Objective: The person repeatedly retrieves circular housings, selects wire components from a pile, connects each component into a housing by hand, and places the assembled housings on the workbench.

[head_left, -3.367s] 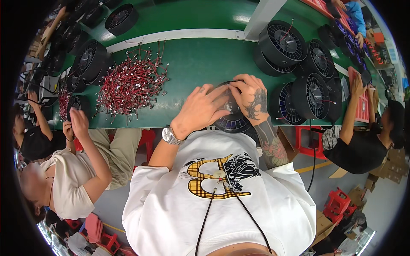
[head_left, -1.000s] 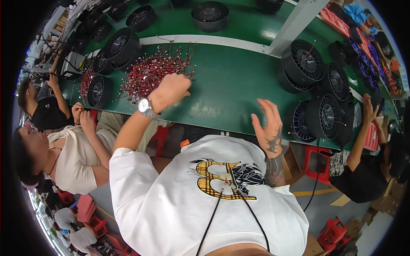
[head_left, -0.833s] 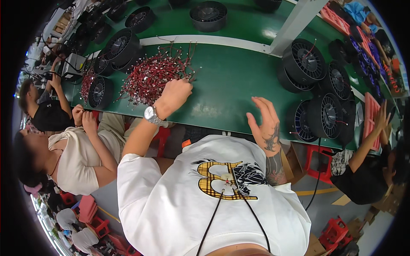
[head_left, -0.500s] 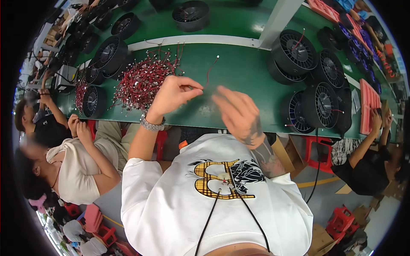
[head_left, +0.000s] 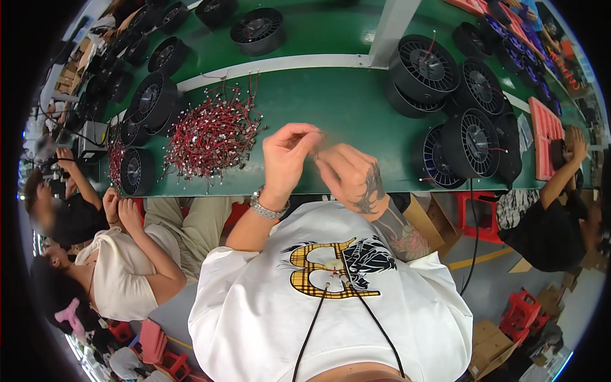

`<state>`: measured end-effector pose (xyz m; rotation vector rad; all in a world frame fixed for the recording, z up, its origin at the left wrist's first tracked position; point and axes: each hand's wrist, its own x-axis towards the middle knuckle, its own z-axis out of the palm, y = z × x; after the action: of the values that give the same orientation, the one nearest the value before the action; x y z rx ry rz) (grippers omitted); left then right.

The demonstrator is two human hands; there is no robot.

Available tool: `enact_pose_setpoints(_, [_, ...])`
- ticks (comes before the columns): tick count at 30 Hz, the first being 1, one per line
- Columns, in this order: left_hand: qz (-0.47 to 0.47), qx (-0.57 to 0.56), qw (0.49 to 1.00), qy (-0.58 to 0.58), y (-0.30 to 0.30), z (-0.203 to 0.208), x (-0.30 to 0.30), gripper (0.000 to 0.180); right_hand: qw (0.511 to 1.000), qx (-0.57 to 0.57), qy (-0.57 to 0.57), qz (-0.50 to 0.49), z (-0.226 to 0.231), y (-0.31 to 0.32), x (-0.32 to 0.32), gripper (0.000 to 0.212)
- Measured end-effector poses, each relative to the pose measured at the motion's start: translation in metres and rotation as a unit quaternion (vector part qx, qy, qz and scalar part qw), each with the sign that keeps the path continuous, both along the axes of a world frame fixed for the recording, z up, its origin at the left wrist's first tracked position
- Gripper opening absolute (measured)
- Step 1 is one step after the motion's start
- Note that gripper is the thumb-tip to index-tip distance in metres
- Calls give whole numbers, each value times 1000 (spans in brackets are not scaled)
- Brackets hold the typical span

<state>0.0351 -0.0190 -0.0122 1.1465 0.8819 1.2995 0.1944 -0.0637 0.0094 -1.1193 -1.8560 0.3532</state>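
Note:
My left hand (head_left: 289, 153) is closed in a pinch above the green table, thumb against the fingertips. A thin wire runs out from its fingertips, small and blurred; in the earlier picture it shows as red with a white connector at its end. My right hand (head_left: 347, 175), on a tattooed forearm, faces it with curled fingers, the fingertips pressed together close to the left ones. What those right fingertips grip is hidden. Left of my hands lies a big tangled heap of red wires with white connectors (head_left: 213, 137).
Black round ribbed wheel-like housings stand at the right (head_left: 471, 143), at the left (head_left: 137, 172) and beyond the white rail (head_left: 267, 63). A white post (head_left: 391, 32) rises from the table (head_left: 312, 95). People sit left and right; a pink tray (head_left: 544, 140) lies far right.
My right hand has come in to meet the left, its fingers going from loosely spread to pressed together. The wire, upright and plain before, is now mostly hidden. The whole view has shifted slightly.

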Motion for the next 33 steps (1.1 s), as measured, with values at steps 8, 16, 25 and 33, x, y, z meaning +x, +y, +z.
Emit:
enact_pose_setpoints(8, [-52,-7,999,-7,-8,-4,17,7,986,106,4,-132,9,-6,30,24])
enact_pose_setpoints(16, [-121,87,986,77,-8,17,51,12,977,129,-88,-145,27,-27,72,28])
enact_pose_setpoints(25, [-324,128,936,-48,15,34,119,16,946,200,-132,-220,44,-62,123,26])
enact_pose_setpoints(33, [-303,405,808,303,69,8,215,32,932,34,157,-326,62,-75,126,23])
